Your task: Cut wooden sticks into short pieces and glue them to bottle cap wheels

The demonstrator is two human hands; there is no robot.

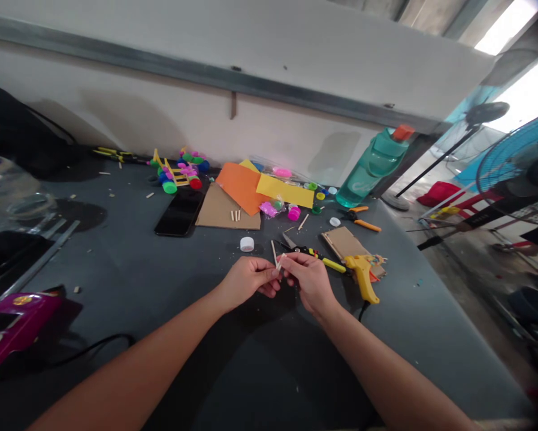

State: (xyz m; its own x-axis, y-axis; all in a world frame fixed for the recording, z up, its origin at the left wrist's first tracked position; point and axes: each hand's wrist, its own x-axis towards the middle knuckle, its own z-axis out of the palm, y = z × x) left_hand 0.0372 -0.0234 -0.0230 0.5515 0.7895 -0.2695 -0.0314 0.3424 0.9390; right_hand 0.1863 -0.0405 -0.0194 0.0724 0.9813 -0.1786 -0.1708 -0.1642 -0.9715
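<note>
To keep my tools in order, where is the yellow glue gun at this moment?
In the head view, the yellow glue gun lies right of the right hand, overlapping the small cardboard piece.

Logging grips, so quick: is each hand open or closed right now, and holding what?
Left hand: closed, pinching at thin pale sticks.
Right hand: closed, pinching at the same sticks; which hand grips which cannot be told.

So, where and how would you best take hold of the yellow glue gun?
Probably by the handle, with the right hand coming from the near side. The yellow glue gun points its handle toward the person, past the edge of the cardboard piece that its body overlaps in view; that hand is also nearer.
</note>
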